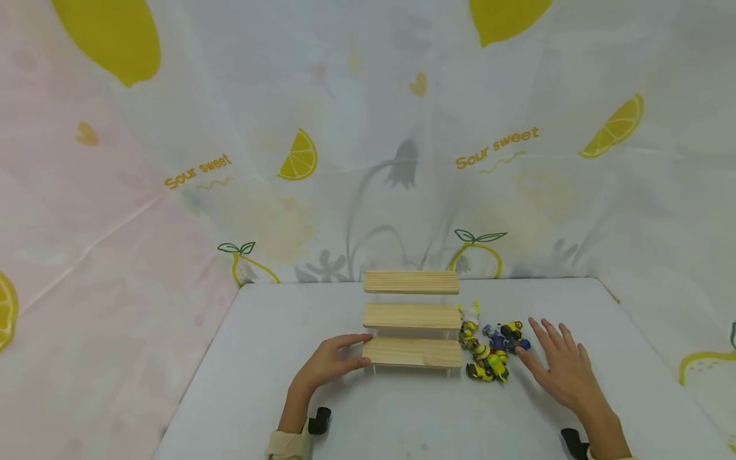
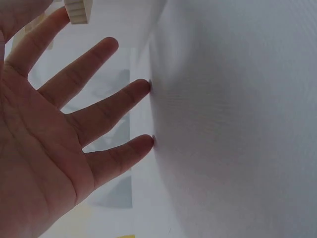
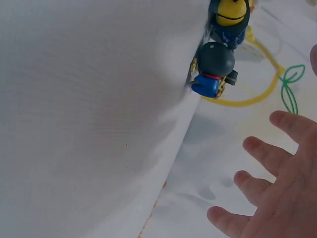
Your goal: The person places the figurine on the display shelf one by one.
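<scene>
A three-step wooden display stand (image 1: 411,352) with pale boards and clear supports stands on the white table. At its left end, my left hand (image 1: 326,364) holds the lowest board between thumb and index finger. In the left wrist view the board's end (image 2: 79,11) shows by the index finger, while the other fingers of the left hand (image 2: 54,134) spread out straight. Right of the stand lies a cluster of small yellow and blue toy figures (image 1: 487,352). My right hand (image 1: 566,370) is just right of them, fingers spread, holding nothing. One blue figure (image 3: 210,72) shows in the right wrist view.
The white table (image 1: 259,326) backs onto a hanging cloth (image 1: 356,211) printed with lemons. Black wrist-camera pieces show by the left wrist (image 1: 319,421) and by the right wrist (image 1: 574,442).
</scene>
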`<control>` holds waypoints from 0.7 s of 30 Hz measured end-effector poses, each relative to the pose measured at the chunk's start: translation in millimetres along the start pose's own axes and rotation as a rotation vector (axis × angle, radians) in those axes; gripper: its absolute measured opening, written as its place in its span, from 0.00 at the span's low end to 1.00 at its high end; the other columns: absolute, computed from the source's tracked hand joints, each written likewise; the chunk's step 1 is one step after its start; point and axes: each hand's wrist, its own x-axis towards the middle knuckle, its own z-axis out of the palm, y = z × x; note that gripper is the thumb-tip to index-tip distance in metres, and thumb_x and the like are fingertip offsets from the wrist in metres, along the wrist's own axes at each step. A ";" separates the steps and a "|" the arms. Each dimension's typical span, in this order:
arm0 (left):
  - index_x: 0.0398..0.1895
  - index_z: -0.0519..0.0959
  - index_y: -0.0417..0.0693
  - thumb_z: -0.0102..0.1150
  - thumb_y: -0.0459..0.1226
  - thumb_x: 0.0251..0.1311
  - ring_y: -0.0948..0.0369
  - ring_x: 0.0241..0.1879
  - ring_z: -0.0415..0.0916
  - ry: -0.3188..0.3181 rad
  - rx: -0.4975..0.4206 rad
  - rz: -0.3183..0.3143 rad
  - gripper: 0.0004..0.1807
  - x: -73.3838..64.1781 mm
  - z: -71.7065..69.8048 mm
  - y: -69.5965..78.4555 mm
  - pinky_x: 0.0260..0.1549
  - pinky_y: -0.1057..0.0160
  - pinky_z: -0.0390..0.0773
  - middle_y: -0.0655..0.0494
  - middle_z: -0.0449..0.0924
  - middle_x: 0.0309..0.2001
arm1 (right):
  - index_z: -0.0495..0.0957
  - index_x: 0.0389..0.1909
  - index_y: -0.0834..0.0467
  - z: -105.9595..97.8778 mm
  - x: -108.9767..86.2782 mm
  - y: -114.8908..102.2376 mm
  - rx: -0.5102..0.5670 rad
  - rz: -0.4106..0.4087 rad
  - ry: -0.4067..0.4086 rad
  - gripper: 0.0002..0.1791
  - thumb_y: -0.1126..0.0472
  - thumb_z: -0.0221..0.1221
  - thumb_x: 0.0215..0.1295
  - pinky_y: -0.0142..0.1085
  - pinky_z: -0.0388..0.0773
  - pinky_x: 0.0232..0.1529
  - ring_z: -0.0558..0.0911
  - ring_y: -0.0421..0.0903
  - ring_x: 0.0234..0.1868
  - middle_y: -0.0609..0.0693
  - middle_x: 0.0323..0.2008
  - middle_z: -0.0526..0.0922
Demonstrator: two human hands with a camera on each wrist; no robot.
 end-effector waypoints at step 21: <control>0.63 0.78 0.55 0.70 0.48 0.57 0.53 0.66 0.67 -0.008 0.020 0.000 0.29 4.5 2.1 -19.1 0.62 0.43 0.65 0.62 0.76 0.61 | 0.67 0.69 0.60 -5.6 11.9 -21.3 -0.008 0.005 -0.016 0.43 0.35 0.61 0.63 0.66 0.72 0.45 0.71 0.70 0.55 0.70 0.57 0.74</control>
